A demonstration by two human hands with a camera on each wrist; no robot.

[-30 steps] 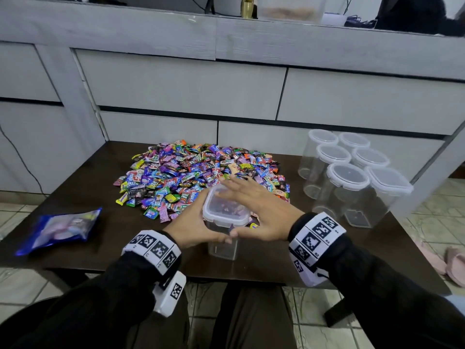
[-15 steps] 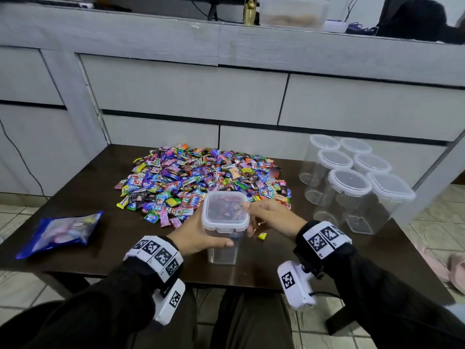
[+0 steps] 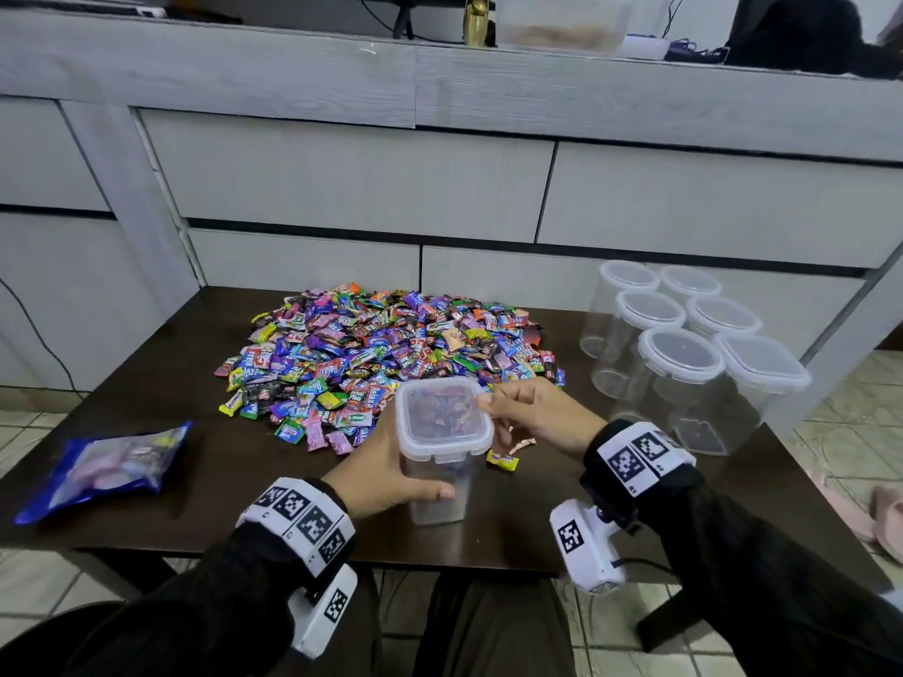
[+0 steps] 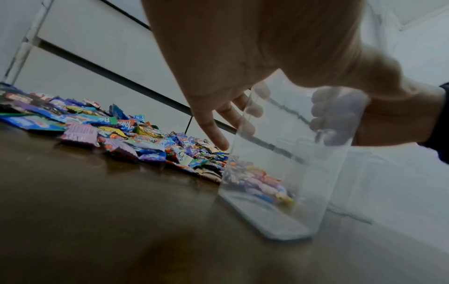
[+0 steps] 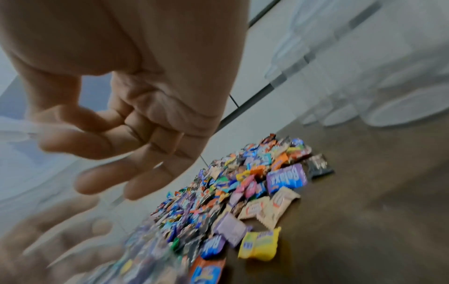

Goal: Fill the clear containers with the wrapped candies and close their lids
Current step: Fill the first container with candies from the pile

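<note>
Left hand wraps clear square container w/ lid on, near counter front edge. Right hand fingers curled, pinching lid rim at 3 o'clock. Glossy candy pile at 12.

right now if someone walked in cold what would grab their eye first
The big heap of bright wrapped candies spread over the middle of the dark table stands out first. Just in front of it, the left hand grips a lidded clear container with a few candies at its bottom, while the right hand pinches the right edge of its lid. A cluster of lidded clear containers stands at the table's right side.
</note>
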